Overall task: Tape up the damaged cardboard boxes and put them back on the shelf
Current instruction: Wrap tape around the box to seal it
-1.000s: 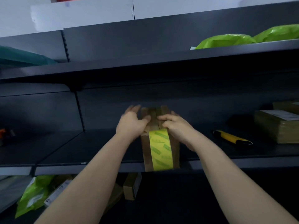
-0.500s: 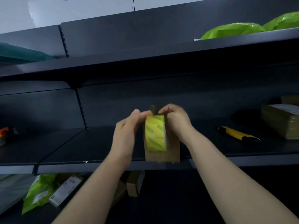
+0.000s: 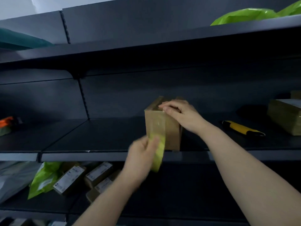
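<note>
1 cardboard box (image 3: 171, 128) stands upright at the front edge of the middle shelf (image 3: 97, 136). The right hand (image 3: 180, 115) holds its top front edge, fingers bent over it. The left hand (image 3: 141, 154), blurred, grips 1 yellow-green tape roll (image 3: 159, 154) just below that edge; 1 tape strip (image 3: 157, 126) runs from it up the box's front. 1 yellow knife (image 3: 242, 128) lies to the right, with 2 brown parcels (image 3: 285, 118) at the shelf's right end. 2 green bags (image 3: 244, 15) lie on the upper shelf (image 3: 146, 48).

Head view faces the dark shelf (image 3: 97, 136) closely.
</note>
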### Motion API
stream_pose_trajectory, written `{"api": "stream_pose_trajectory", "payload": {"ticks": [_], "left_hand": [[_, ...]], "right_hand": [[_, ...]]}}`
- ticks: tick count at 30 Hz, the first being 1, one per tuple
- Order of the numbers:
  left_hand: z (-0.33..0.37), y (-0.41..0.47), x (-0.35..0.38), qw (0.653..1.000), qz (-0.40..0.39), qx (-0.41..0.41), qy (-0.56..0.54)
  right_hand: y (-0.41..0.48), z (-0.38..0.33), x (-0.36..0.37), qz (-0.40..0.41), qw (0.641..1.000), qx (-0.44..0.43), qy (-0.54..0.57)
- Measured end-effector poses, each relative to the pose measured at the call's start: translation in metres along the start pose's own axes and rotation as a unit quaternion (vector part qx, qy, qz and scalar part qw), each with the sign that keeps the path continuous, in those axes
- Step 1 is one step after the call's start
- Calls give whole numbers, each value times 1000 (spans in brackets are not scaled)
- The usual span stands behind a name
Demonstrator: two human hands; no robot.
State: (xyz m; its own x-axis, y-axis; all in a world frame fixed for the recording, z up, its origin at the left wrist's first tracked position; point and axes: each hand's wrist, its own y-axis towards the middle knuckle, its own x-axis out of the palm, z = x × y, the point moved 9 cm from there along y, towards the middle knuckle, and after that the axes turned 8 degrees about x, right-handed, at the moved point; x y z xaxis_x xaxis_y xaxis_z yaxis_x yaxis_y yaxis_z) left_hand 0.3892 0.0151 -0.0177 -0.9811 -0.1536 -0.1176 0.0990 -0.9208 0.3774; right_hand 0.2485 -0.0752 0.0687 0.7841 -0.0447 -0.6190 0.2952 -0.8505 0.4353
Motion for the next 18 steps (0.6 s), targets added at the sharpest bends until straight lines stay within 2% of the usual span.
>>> {"api": "stream_pose_trajectory", "payload": {"ticks": [2,3,6,8,12,18], "left_hand": [[-37,-18,3,996,-9,-78,51],[-45,-23,3,995,-5,-86,50],[-47,-30,14,998,-26,-60,11],[-53,-37,22,996,-48,-71,23],[-64,-40,17,994,-11,-101,31],[-68,-37,24,990,-2,-135,32]], "right_hand": [[2,0,0,26,1000,-7,0],[2,0,0,35,999,-5,5],[-2,-5,-3,43,999,-10,28],[-11,-12,-3,44,997,-41,48],[-18,-16,-1,50,994,-51,79],[-17,-14,-2,45,995,-41,81]]}}
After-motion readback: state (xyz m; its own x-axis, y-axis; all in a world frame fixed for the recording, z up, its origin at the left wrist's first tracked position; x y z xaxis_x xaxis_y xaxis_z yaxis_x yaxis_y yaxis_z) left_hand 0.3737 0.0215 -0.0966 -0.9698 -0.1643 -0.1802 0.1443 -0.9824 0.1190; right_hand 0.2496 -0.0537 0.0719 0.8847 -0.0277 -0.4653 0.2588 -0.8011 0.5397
